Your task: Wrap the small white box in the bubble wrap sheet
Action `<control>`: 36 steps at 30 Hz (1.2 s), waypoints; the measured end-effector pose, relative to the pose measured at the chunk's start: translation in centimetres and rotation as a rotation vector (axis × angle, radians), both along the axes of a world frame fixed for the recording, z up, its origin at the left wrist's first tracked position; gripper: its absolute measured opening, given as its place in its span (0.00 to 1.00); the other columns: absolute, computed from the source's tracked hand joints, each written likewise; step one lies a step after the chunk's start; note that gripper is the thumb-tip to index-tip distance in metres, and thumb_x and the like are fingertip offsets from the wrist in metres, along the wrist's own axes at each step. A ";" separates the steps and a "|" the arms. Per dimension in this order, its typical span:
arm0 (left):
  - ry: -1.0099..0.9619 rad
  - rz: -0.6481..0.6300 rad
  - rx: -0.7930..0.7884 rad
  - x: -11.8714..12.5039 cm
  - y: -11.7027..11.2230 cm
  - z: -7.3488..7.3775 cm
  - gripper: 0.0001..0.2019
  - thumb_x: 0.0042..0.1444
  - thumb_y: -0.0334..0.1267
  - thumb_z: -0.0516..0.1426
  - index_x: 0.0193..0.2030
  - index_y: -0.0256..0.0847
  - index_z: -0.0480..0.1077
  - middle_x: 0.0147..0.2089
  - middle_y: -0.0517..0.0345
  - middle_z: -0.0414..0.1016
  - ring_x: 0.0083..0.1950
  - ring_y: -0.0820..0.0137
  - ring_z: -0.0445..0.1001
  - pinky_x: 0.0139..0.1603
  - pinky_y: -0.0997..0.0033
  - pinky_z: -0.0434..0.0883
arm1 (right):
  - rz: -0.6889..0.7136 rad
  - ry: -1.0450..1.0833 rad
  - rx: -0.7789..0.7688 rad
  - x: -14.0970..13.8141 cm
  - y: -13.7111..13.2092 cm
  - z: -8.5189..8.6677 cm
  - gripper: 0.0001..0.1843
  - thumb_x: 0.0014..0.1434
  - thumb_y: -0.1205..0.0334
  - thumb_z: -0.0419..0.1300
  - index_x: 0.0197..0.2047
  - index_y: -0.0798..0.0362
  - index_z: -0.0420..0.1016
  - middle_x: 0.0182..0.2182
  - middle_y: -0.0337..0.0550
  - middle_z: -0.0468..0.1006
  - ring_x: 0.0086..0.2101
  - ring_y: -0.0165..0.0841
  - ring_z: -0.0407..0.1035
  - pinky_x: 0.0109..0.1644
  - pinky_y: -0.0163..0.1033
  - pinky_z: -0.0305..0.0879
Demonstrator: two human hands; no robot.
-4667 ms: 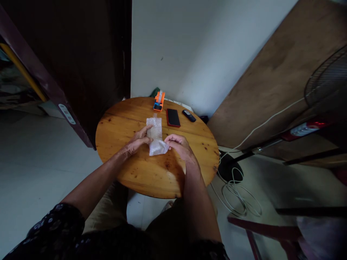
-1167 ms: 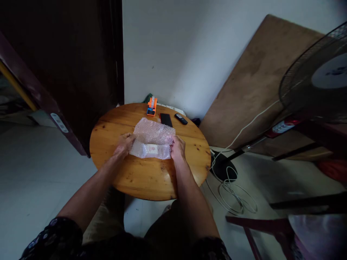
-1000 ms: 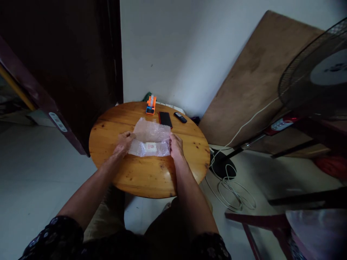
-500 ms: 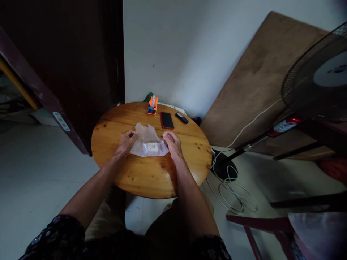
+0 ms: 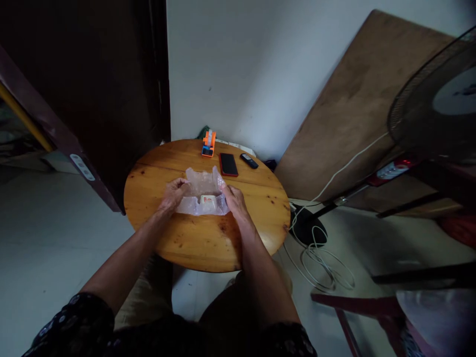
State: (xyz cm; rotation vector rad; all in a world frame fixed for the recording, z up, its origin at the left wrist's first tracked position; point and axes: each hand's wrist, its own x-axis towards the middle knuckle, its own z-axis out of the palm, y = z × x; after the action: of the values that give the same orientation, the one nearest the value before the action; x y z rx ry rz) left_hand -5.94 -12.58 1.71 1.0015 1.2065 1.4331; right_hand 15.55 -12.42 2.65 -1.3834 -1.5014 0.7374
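A sheet of bubble wrap (image 5: 203, 183) lies on the round wooden table, partly folded, with its far part raised. In its near fold sits a small whitish box (image 5: 208, 199) with red print on top. My left hand (image 5: 174, 193) is closed on the sheet's left edge, thumb and fingers pinched together. On the other side, my right hand (image 5: 234, 199) grips the right edge, where a corner of the wrap stands up by the fingers. Neither hand visibly touches the box.
Behind the wrap on the table (image 5: 260, 218) are an orange tape dispenser (image 5: 208, 144), a black phone with a red edge (image 5: 228, 164) and a dark remote-like handset (image 5: 249, 160). A standing fan (image 5: 435, 109) and coiled white cable (image 5: 323, 263) are to the right.
The far part of the bubble wrap has lifted, and its right corner now stands up. The box's top shows more plainly. My right hand has moved slightly nearer to me.
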 end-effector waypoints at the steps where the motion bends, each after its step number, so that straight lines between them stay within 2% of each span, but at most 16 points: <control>1: 0.028 0.005 -0.011 -0.1 0.1 0.0 0.09 0.40 0.42 0.60 0.26 0.41 0.68 0.20 0.67 0.66 0.20 0.77 0.60 0.23 0.76 0.58 | -0.031 0.016 0.003 0.2 0.1 -0.1 0.25 0.54 0.38 0.57 0.19 0.50 0.68 0.17 0.34 0.65 0.24 0.31 0.61 0.28 0.34 0.55; 6: 0.304 0.001 0.015 -1.1 1.1 0.7 0.06 0.45 0.39 0.58 0.24 0.40 0.69 0.20 0.65 0.66 0.22 0.75 0.62 0.25 0.76 0.59 | -0.102 0.081 -0.002 0.9 0.6 -0.6 0.17 0.52 0.47 0.58 0.22 0.50 0.71 0.17 0.31 0.66 0.23 0.29 0.58 0.27 0.32 0.52; 11: 0.477 0.057 0.034 -2.0 2.9 1.7 0.04 0.41 0.31 0.60 0.20 0.40 0.69 0.20 0.62 0.67 0.26 0.71 0.65 0.28 0.74 0.61 | -0.107 0.119 -0.026 1.2 0.8 -1.0 0.08 0.48 0.57 0.59 0.25 0.50 0.77 0.20 0.32 0.73 0.24 0.29 0.64 0.31 0.33 0.58; 13: 0.540 0.121 0.076 -2.1 3.0 2.2 0.04 0.40 0.29 0.60 0.24 0.40 0.70 0.26 0.58 0.72 0.33 0.66 0.71 0.34 0.71 0.65 | -0.116 0.066 -0.037 1.1 0.8 -1.0 0.07 0.46 0.62 0.59 0.27 0.49 0.79 0.22 0.33 0.75 0.25 0.30 0.66 0.33 0.35 0.60; 16: 0.607 0.160 0.195 -1.7 1.9 2.9 0.12 0.41 0.29 0.62 0.36 0.40 0.74 0.42 0.51 0.77 0.51 0.58 0.73 0.51 0.65 0.69 | -0.173 -0.066 -0.045 1.0 0.7 -0.9 0.08 0.45 0.66 0.60 0.26 0.46 0.80 0.22 0.33 0.76 0.26 0.32 0.66 0.33 0.36 0.59; 18: 0.655 0.039 0.292 -1.2 0.5 2.9 0.17 0.44 0.32 0.62 0.44 0.40 0.75 0.49 0.49 0.77 0.56 0.55 0.72 0.60 0.59 0.67 | -0.194 -0.143 -0.049 1.0 0.5 -0.6 0.07 0.46 0.67 0.61 0.25 0.45 0.80 0.22 0.34 0.77 0.26 0.33 0.67 0.33 0.37 0.60; 20: 0.670 -0.167 0.359 -0.5 -1.0 2.4 0.25 0.46 0.36 0.63 0.54 0.39 0.73 0.53 0.48 0.76 0.57 0.55 0.72 0.63 0.54 0.67 | -0.189 -0.239 -0.062 0.8 0.2 -0.3 0.07 0.49 0.68 0.62 0.27 0.45 0.80 0.24 0.35 0.79 0.28 0.34 0.68 0.35 0.37 0.62; 22: 0.639 -0.299 0.348 0.1 -2.2 1.3 0.37 0.46 0.40 0.66 0.66 0.40 0.64 0.59 0.45 0.73 0.60 0.55 0.71 0.64 0.52 0.67 | -0.179 -0.390 -0.088 0.6 -0.2 0.1 0.09 0.54 0.67 0.61 0.34 0.45 0.82 0.30 0.37 0.81 0.33 0.35 0.72 0.39 0.37 0.64; 25: 0.553 -0.399 0.297 0.6 -3.2 -0.5 0.49 0.45 0.41 0.68 0.73 0.39 0.52 0.63 0.41 0.69 0.60 0.56 0.72 0.62 0.52 0.70 | -0.193 -0.666 -0.105 0.2 -0.8 0.8 0.15 0.60 0.68 0.56 0.45 0.47 0.81 0.42 0.42 0.82 0.43 0.36 0.73 0.48 0.38 0.64; 27: 0.567 -0.426 0.286 0.7 -3.4 -1.3 0.52 0.46 0.42 0.68 0.75 0.38 0.48 0.63 0.40 0.70 0.60 0.55 0.73 0.62 0.52 0.69 | -0.209 -0.792 -0.099 0.0 -1.1 1.1 0.16 0.63 0.67 0.54 0.48 0.48 0.81 0.47 0.46 0.80 0.48 0.38 0.72 0.52 0.40 0.63; 29: 0.684 -0.403 0.265 0.7 -3.7 -1.6 0.53 0.45 0.44 0.69 0.75 0.38 0.48 0.63 0.39 0.70 0.63 0.51 0.71 0.65 0.49 0.67 | -0.225 -0.852 -0.095 -0.2 -1.3 1.2 0.16 0.64 0.65 0.54 0.49 0.48 0.81 0.49 0.48 0.79 0.50 0.40 0.70 0.55 0.42 0.62; 32: 0.901 -0.353 0.242 0.8 -4.2 -1.4 0.55 0.43 0.48 0.69 0.74 0.36 0.49 0.66 0.37 0.67 0.67 0.46 0.66 0.67 0.47 0.64 | -0.246 -0.893 -0.097 -0.2 -1.5 1.1 0.16 0.65 0.63 0.53 0.49 0.49 0.81 0.53 0.50 0.76 0.53 0.42 0.68 0.56 0.44 0.61; 36: 1.057 -0.363 0.247 1.0 -4.8 -0.8 0.54 0.45 0.48 0.67 0.75 0.36 0.46 0.68 0.36 0.65 0.69 0.45 0.64 0.68 0.48 0.63 | -0.302 -0.934 -0.111 0.0 -1.4 0.8 0.18 0.65 0.59 0.53 0.52 0.50 0.79 0.60 0.52 0.71 0.56 0.46 0.64 0.58 0.49 0.59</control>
State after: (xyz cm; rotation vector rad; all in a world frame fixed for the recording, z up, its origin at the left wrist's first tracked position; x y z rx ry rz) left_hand -4.97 -17.33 0.87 2.1719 1.4449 0.7317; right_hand 15.52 -13.79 3.45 -2.1384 -1.8682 -0.0669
